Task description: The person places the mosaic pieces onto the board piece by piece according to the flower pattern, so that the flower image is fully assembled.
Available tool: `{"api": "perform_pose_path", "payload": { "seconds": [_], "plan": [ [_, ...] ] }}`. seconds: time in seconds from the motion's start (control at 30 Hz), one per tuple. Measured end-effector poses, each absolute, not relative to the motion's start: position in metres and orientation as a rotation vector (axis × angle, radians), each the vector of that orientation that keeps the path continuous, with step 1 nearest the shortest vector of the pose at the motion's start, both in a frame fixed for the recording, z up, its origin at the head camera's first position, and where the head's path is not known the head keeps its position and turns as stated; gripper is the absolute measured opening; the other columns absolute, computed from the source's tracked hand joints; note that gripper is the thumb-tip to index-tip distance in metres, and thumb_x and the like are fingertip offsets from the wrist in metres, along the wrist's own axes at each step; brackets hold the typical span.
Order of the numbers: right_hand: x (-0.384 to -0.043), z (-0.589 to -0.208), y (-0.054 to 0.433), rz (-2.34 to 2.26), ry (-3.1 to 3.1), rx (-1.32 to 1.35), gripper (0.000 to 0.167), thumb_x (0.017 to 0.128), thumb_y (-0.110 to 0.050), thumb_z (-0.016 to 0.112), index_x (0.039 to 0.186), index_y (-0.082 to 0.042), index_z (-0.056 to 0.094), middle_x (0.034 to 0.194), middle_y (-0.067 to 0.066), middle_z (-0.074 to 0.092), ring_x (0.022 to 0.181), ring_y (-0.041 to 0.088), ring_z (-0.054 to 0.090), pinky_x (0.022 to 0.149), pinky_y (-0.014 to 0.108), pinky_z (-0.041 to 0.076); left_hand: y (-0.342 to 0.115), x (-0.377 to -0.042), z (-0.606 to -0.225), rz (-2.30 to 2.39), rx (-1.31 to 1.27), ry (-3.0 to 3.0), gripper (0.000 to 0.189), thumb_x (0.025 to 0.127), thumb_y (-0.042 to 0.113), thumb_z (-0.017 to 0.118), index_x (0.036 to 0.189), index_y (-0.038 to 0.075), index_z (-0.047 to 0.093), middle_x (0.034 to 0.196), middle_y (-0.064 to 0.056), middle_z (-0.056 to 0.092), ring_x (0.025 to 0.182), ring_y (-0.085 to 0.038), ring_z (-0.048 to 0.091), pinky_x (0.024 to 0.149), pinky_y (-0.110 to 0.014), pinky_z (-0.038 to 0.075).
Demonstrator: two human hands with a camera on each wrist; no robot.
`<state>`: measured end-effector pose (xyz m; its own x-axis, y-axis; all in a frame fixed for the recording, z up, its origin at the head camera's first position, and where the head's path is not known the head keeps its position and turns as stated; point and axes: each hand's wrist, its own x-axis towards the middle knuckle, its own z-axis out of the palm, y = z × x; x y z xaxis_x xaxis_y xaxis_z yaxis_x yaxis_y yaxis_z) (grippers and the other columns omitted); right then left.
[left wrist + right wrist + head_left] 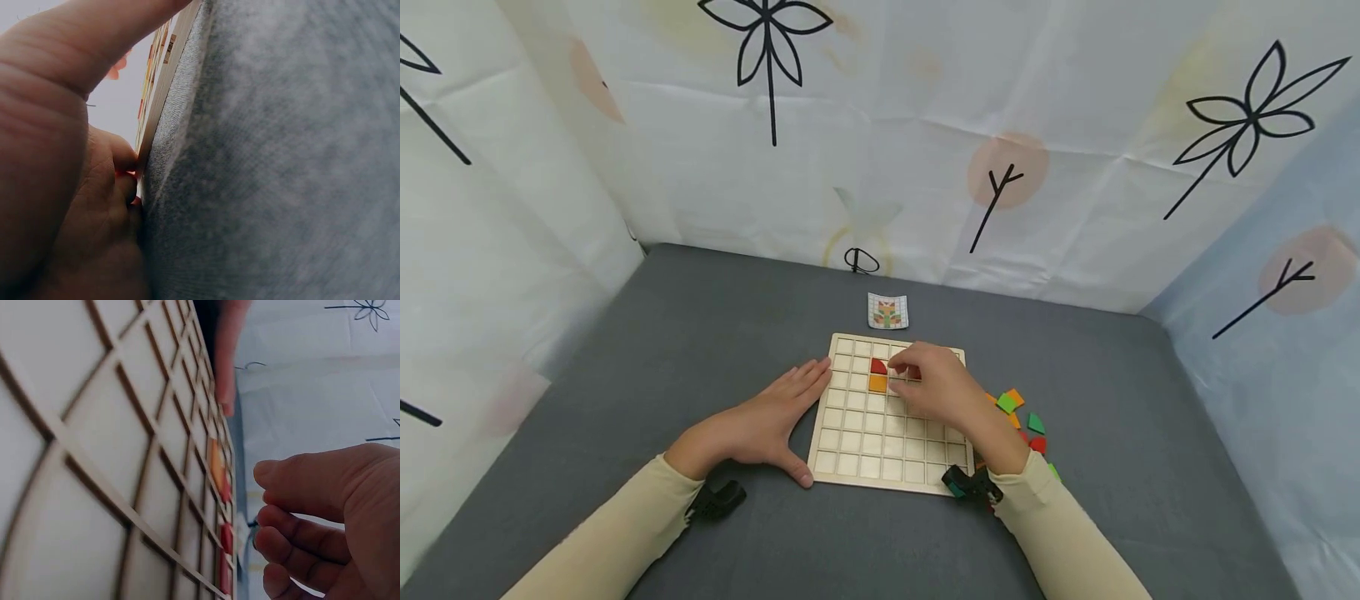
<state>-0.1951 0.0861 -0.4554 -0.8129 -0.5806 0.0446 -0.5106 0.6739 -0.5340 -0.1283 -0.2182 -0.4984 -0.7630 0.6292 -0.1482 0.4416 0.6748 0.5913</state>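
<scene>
A pale wooden grid board (850, 442) lies on the grey table. In its upper part, a red quarter-round tile (878, 367) sits directly above an orange square tile (877, 383). More red (914, 372) shows partly behind my right hand (936, 383). This hand hovers over the board with fingers bent and thumb apart from them; in the right wrist view, no piece is visible between the fingertips (265, 472). My left hand (767, 421) lies along the board's left edge, fingers stretched out and touching the frame, thumb by the lower left corner.
A small card (887, 312) with a coloured grid pattern lies beyond the board. Loose tiles in orange, light green (1006, 403), dark green (1036, 423) and red (1038, 445) are scattered to the right, some hidden by the right forearm. White printed cloth (910, 108) stands behind the table.
</scene>
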Motion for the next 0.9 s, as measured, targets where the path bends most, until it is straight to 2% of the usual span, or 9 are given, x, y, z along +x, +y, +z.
{"api": "perform_pose_path", "payload": {
  "seconds": [0.2, 0.33, 0.7, 0.9],
  "plan": [
    [-0.194, -0.443, 0.115, -0.869, 2.794, -0.888, 0.024, 0.098, -0.013, 0.082, 0.122, -0.006, 0.08, 0.111, 0.006, 0.073, 0.094, 0.025, 0.065, 0.076, 0.04, 0.053, -0.216, -0.127, -0.496, 0.799, 0.851, 2.541, 0.152, 0.069, 0.065, 0.098, 0.171, -0.006, 0.01, 0.181, -0.019, 0.0, 0.165, -0.04, 0.001, 0.131, -0.06, 0.008],
    [-0.193, -0.439, 0.136, -0.85, 2.831, -0.877, 0.027, 0.098, -0.011, 0.083, 0.124, -0.004, 0.08, 0.112, 0.006, 0.073, 0.095, 0.025, 0.064, 0.076, 0.041, 0.054, -0.216, -0.126, -0.495, 0.801, 0.849, 2.541, 0.152, 0.07, 0.064, 0.098, 0.171, -0.006, 0.01, 0.181, -0.019, 0.0, 0.165, -0.04, 0.001, 0.132, -0.059, 0.008],
    [-0.189, -0.434, 0.191, -0.709, 2.9, -0.746, 0.028, 0.097, -0.01, 0.083, 0.124, -0.002, 0.078, 0.112, 0.009, 0.072, 0.097, 0.028, 0.065, 0.08, 0.047, 0.057, -0.217, -0.124, -0.492, 0.806, 0.836, 2.555, 0.15, 0.07, 0.065, 0.097, 0.172, -0.002, 0.011, 0.182, -0.014, 0.0, 0.166, -0.036, 0.0, 0.132, -0.057, 0.008],
    [-0.187, -0.441, 0.203, -0.629, 2.876, -0.661, 0.031, 0.098, -0.014, 0.084, 0.125, -0.002, 0.078, 0.116, 0.009, 0.072, 0.1, 0.027, 0.065, 0.082, 0.05, 0.059, -0.217, -0.123, -0.492, 0.809, 0.824, 2.566, 0.15, 0.069, 0.064, 0.098, 0.173, -0.001, 0.012, 0.182, -0.013, 0.0, 0.166, -0.035, 0.001, 0.132, -0.057, 0.01]
  ]
}}
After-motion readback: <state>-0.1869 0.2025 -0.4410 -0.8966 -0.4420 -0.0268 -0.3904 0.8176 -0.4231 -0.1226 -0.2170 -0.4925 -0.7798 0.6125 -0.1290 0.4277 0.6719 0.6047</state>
